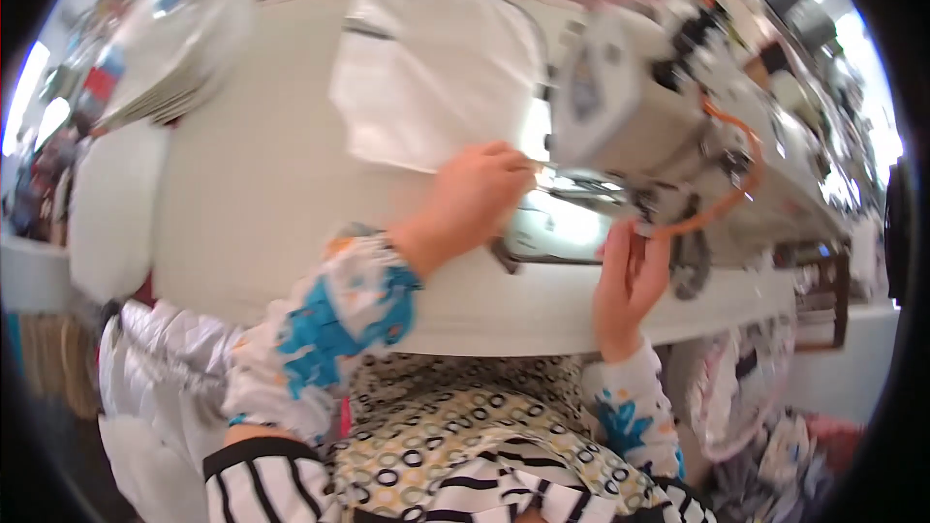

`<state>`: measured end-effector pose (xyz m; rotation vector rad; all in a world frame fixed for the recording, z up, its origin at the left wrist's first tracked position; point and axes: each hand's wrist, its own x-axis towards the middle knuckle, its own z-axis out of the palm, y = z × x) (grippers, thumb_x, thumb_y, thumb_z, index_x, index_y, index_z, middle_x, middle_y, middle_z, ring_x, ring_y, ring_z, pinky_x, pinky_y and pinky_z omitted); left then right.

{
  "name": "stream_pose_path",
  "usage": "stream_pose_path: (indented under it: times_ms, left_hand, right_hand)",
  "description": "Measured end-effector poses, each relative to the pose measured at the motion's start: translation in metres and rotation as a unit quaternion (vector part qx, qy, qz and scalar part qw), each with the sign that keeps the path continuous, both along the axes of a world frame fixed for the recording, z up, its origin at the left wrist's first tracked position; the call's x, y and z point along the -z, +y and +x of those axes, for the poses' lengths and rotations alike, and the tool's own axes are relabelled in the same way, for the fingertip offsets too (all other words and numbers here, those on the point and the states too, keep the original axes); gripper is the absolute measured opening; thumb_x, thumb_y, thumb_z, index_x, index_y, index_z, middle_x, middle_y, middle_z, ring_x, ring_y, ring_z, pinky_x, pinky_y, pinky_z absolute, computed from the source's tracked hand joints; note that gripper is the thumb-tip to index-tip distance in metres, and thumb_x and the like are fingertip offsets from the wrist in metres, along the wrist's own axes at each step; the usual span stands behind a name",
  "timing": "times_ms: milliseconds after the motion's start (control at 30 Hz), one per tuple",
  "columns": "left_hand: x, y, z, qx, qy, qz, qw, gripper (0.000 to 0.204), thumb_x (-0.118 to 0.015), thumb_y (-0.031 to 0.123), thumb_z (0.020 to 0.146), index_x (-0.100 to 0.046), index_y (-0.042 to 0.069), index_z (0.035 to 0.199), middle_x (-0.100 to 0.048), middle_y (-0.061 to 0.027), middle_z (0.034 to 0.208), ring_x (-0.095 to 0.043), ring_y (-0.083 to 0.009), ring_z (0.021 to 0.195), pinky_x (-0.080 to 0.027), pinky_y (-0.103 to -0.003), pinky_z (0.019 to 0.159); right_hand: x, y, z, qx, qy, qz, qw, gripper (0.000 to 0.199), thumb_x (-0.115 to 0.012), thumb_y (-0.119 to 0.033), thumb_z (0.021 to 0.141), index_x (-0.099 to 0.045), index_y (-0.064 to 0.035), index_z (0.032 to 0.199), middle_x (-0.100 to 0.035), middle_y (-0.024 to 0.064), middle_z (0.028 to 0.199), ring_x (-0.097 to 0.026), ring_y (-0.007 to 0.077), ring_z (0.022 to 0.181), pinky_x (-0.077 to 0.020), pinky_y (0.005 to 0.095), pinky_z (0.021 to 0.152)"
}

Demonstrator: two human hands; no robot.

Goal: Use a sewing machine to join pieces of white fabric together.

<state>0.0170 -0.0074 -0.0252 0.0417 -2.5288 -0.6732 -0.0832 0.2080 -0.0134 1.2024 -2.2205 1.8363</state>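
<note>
A grey-white sewing machine [620, 107] stands on the pale table, its lit needle area facing my hands. My left hand [470, 199] is closed, its fingertips bunched at the left side of that area, by the lower corner of a white fabric piece [436, 77]. What the fingertips pinch is too blurred to name. Just right of them is a shiny metal part [586, 186]. My right hand [630, 281] is raised below the machine head, thumb and fingers drawn together near the end of an orange tube [741, 179]. Whatever they grip is hidden.
A stack of white pieces [189, 48] lies at the far left of the table [252, 136]. Silvery-white quilted material [179, 358] hangs at the near left edge. Beyond the right edge are a clear plastic bag [736, 387] and heaped cloth [785, 455].
</note>
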Motion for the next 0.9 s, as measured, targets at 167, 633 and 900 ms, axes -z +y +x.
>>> stream_pose_path:
  times_ms: [167, 633, 900]
  left_hand:
    - [-0.036, 0.007, 0.015, -0.183, 0.166, 0.019, 0.969, 0.024, -0.065, 0.0, 0.083, -0.069, 0.006, 0.106, -0.069, -0.0086, 0.114, -0.064, -0.0285, 0.105, -0.048, -0.042, 0.093]
    - [-0.091, -0.174, 0.397, -0.675, -0.168, -0.067, 0.716, 0.031, -0.077, 0.031, 0.086, -0.073, 0.003, 0.1, -0.073, -0.0129, 0.096, -0.069, -0.0272, 0.085, -0.054, -0.041, 0.074]
    - [-0.11, -0.174, 0.392, -0.589, -0.03, 0.164, 0.79, 0.021, -0.067, 0.019, 0.094, -0.074, 0.0, 0.089, -0.07, -0.0033, 0.072, -0.063, -0.0104, 0.062, -0.051, -0.027, 0.059]
  right_hand:
    - [-0.035, -0.053, 0.032, -0.173, 0.124, 0.105, 0.971, 0.026, -0.071, -0.002, 0.087, -0.062, -0.0002, 0.112, -0.066, 0.0149, 0.115, -0.06, 0.0245, 0.079, -0.0501, 0.0354, 0.071]
    - [-0.002, -0.126, 0.026, -0.207, 0.245, 0.189, 0.928, 0.039, -0.069, -0.009, 0.086, -0.064, 0.0009, 0.123, -0.053, 0.0166, 0.149, -0.056, 0.0392, 0.12, -0.046, 0.0463, 0.102]
    - [-0.002, -0.102, 0.028, -0.195, 0.237, 0.12, 0.944, 0.036, -0.069, -0.009, 0.087, -0.065, 0.0009, 0.121, -0.056, 0.0209, 0.145, -0.057, 0.0396, 0.117, -0.045, 0.0485, 0.103]
